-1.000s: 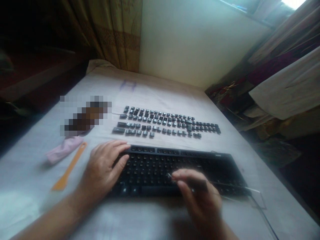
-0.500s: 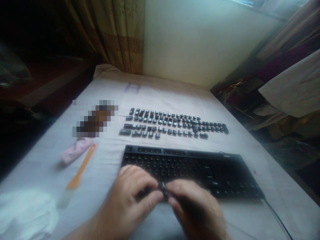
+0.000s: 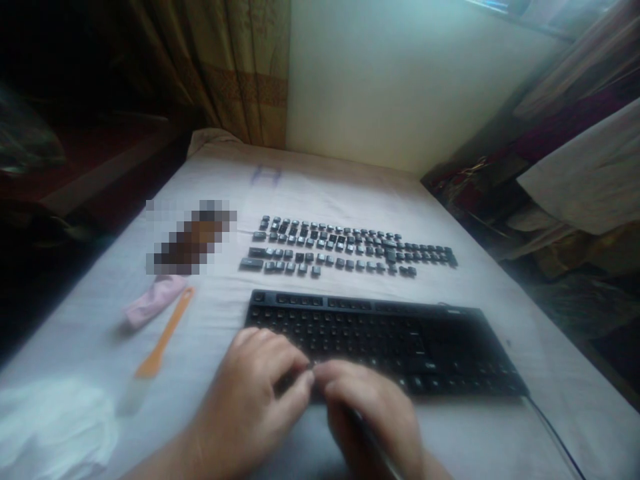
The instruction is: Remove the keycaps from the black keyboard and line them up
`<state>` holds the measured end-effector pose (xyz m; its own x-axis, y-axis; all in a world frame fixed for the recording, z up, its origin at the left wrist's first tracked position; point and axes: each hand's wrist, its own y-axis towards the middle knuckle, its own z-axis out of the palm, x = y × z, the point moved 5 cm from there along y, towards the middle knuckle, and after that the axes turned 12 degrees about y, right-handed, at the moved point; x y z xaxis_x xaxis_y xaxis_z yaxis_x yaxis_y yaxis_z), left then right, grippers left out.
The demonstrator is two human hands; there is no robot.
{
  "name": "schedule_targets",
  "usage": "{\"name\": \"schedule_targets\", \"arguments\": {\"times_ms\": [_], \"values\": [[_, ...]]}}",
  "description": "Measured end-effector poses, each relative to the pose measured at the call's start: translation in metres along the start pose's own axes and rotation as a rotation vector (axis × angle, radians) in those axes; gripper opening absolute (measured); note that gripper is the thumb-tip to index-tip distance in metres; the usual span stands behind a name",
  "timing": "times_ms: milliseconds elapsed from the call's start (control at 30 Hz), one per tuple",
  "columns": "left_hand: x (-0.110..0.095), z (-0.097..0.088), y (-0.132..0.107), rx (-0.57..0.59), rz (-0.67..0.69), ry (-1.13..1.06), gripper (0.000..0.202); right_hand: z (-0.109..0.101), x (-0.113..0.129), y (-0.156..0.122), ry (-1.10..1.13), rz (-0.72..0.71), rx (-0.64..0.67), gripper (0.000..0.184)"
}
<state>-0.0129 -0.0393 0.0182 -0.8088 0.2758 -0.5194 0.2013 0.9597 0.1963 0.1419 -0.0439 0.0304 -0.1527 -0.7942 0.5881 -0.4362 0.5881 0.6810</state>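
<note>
A black keyboard (image 3: pixel 450 340) with most of its keycaps off lies in front of me. My left hand (image 3: pixel 265 380) rests over its lower left part, thumb and forefinger pinched near the front edge; what they hold is hidden. My right hand (image 3: pixel 375 400) is closed around a slim dark tool (image 3: pixel 373 437), whose kind I cannot make out. Its fingertips meet those of my left hand at the keyboard's front rows. Beyond the keyboard, loose black keycaps (image 3: pixel 340 264) are laid out in rows on the pale cloth (image 3: pixel 320 187).
To the left lie an orange-handled brush (image 3: pixel 167 333), a pink cloth piece (image 3: pixel 156 301) and a blurred-out object (image 3: pixel 195 240). A white cloth (image 3: pixel 55 427) is at the near left. The keyboard's cable (image 3: pixel 555 433) runs off to the near right.
Both hands have shifted slightly left, and my right hand has turned so its fingertips now touch my left ones. The small shiny dark piece between the fingertips is now mostly hidden.
</note>
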Motion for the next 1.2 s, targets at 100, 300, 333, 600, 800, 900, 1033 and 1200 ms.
{"name": "schedule_targets", "arguments": {"times_ms": [100, 300, 333, 600, 800, 900, 1033, 1200], "values": [[0.0, -0.001, 0.001, -0.011, 0.017, 0.017, 0.014, 0.002, 0.0, -0.002, 0.016, -0.026, 0.018, 0.021], [0.001, -0.002, 0.003, 0.02, 0.012, -0.041, 0.015, -0.011, -0.012, 0.003, 0.086, 0.164, -0.108, 0.027], [0.001, -0.003, 0.003, 0.019, 0.01, -0.058, 0.015, -0.011, -0.015, 0.003, 0.112, 0.204, -0.106, 0.028], [0.0, -0.006, 0.004, 0.05, 0.008, -0.11, 0.017, 0.001, -0.021, -0.004, 0.031, 0.217, -0.004, 0.023], [0.002, -0.012, 0.007, -0.034, 0.091, -0.046, 0.013, -0.006, -0.019, 0.008, 0.02, 0.146, -0.004, 0.021], [0.008, -0.017, 0.008, -0.161, 0.145, 0.027, 0.011, -0.021, -0.037, 0.025, -0.037, 0.142, -0.029, 0.025], [0.025, -0.021, 0.009, -0.315, 0.149, 0.119, 0.011, -0.04, -0.085, 0.055, -0.174, 0.289, -0.065, 0.015], [0.039, -0.025, 0.01, -0.385, 0.19, 0.199, 0.009, -0.029, -0.125, 0.071, -0.421, 0.536, 0.05, 0.013]]}}
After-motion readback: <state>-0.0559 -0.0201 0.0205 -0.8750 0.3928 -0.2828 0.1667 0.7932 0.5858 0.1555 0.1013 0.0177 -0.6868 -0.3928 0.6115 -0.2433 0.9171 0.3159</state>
